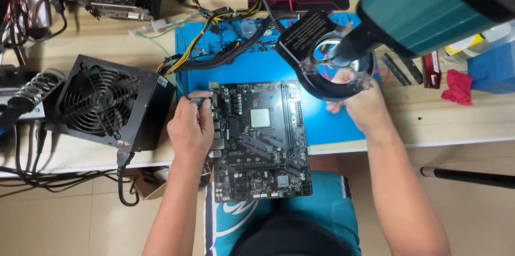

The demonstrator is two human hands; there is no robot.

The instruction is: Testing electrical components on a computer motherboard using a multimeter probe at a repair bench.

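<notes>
Two hands at a motherboard on a blue mat.
From the left: a black power supply [107,103] sits beside the left hand [190,127], fingers pinching a small connector [203,100] at the edge of the motherboard [260,140], which overhangs the bench; the right hand [362,105], fingers curled, grips a round magnifier lamp [332,57].
</notes>
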